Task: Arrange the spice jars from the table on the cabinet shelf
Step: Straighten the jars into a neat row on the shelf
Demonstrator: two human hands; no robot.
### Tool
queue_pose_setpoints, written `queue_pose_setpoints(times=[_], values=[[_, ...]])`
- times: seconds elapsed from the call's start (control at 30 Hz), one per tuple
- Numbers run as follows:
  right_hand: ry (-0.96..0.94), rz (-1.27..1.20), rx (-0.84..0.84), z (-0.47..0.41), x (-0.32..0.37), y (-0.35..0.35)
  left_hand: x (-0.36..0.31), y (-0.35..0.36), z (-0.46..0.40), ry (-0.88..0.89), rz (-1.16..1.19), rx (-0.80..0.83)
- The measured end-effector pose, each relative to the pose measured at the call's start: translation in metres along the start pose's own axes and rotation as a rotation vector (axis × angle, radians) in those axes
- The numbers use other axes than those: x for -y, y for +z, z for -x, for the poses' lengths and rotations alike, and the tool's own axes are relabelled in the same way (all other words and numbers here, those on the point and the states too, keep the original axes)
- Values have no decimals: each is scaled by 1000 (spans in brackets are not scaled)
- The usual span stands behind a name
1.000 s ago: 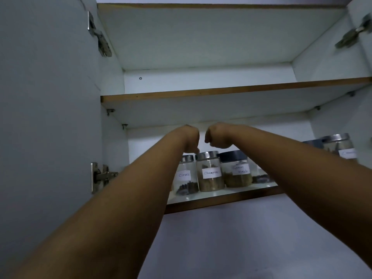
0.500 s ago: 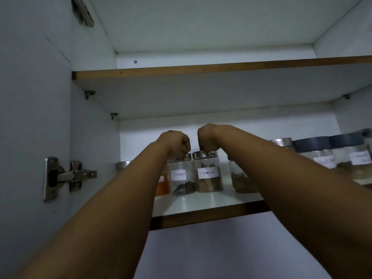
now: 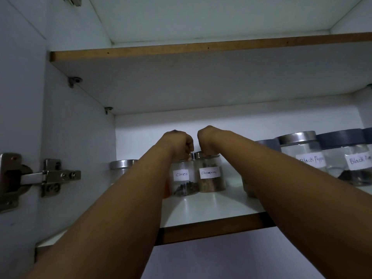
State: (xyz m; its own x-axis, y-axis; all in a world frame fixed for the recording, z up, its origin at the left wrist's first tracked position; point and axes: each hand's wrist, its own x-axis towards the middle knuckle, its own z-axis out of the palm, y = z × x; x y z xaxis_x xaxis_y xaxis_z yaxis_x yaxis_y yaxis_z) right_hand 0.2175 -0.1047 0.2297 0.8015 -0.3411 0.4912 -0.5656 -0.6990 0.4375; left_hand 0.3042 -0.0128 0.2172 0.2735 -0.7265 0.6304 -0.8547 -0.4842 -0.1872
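Head view, looking up into an open cabinet. Both arms reach to the lower shelf (image 3: 211, 206).

Left hand (image 3: 178, 140): fingers curled down over the lid of the Cloves jar (image 3: 183, 179), gripping it from above. The jar stands upright on the shelf; dark contents at the bottom, white handwritten label facing out.

Right hand (image 3: 207, 139): fingers curled over the lid of the Cinnamon jar (image 3: 210, 178), gripping it from above. This jar is upright too, brown contents, label facing out. The two jars stand side by side, touching or nearly so; the hands' knuckles are close together above them.

Left of the Cloves jar: a steel-lidded jar (image 3: 122, 165), mostly hidden behind the left forearm. Right side of the shelf: two jars labelled Black Pepper, one with a steel lid (image 3: 302, 152), one with a dark lid (image 3: 350, 158).

Upper shelf (image 3: 201, 49) above. Door hinge (image 3: 40, 178) at left.
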Motion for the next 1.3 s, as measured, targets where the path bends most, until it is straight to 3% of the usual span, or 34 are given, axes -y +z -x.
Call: queue_pose_setpoints(times=[0.2, 0.37, 0.5, 0.67, 0.77, 0.9, 1.0, 1.17, 1.3], values=[[22, 3, -21, 9, 4, 3, 3, 8, 0, 21, -33, -41], [164, -423, 45, 14, 25, 1, 7, 12, 8, 40, -49, -176], [115, -413, -237, 52, 9, -23, -2, 7, 22, 110, -27, -454], [217, -350, -349, 113, -77, -55, -49, -30, 36, 126, 109, -525], [259, -344, -197, 146, -127, -64, -95, -56, 40, 167, 356, -360], [200, -309, 49, 172, -165, -48, -147, -77, 34, 238, 293, -150], [136, -268, 89, 173, -175, -28, -178, -83, 30, 218, 176, -79], [-39, -152, 88, 164, -175, -6, -201, -72, 11, 125, -238, 284], [-86, -72, 15, 137, -175, 8, -200, -61, -2, 59, -294, 332]])
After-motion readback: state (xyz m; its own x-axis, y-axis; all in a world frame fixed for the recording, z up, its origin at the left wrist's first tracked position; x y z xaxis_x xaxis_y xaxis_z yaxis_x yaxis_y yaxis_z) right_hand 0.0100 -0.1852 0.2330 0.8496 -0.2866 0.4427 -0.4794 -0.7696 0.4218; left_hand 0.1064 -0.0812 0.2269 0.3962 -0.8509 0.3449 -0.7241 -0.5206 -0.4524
